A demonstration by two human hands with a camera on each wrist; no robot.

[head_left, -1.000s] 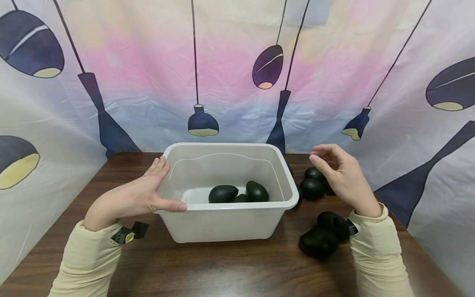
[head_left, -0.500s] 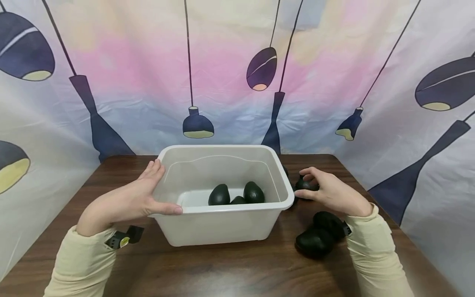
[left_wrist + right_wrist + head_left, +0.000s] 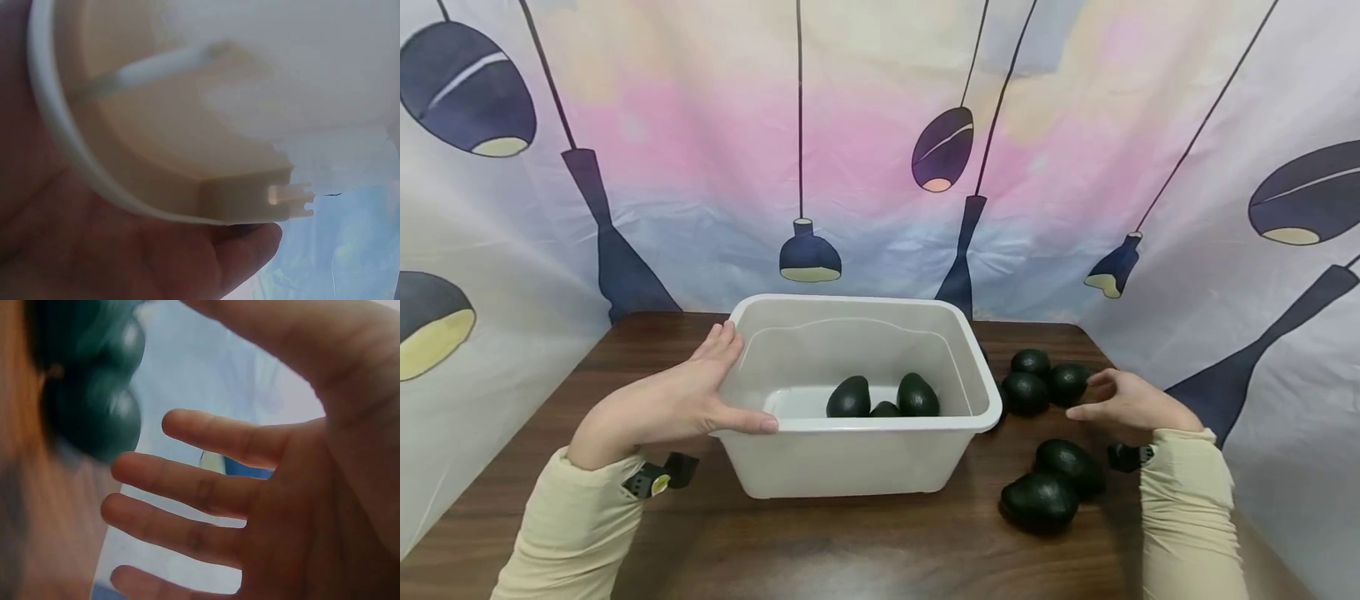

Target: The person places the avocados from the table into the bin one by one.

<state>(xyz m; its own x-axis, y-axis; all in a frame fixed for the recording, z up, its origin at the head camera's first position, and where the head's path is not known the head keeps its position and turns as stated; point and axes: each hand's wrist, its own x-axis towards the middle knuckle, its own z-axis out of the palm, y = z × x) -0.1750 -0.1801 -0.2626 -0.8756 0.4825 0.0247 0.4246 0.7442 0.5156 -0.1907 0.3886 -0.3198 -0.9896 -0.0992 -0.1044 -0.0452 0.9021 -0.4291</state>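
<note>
My left hand [image 3: 677,400] spans the near left corner of a white plastic bin [image 3: 842,458], its thumb along the front rim and its straight fingers against the left side. In the left wrist view, the bin's curved rim [image 3: 81,162] passes close by the palm. Inside the bin lie a few dark green avocados [image 3: 848,397], one mostly hidden by the front wall. My right hand [image 3: 1138,404] holds nothing; its fingertips are right beside an avocado [image 3: 1067,383] in a cluster on the table. In the right wrist view its fingers [image 3: 194,481] are spread near blurred avocados [image 3: 94,412].
Two more avocados [image 3: 1040,502] lie nearer on the brown wooden table [image 3: 820,550], below the right hand. Others sit by the bin's right wall, partly hidden by it. A cloth printed with lamps [image 3: 865,167] hangs behind and along the sides.
My right hand went down to the avocado cluster, then moved right to its outer side. The left avocado in the bin has turned from lying to more upright. My left hand stays on the bin.
</note>
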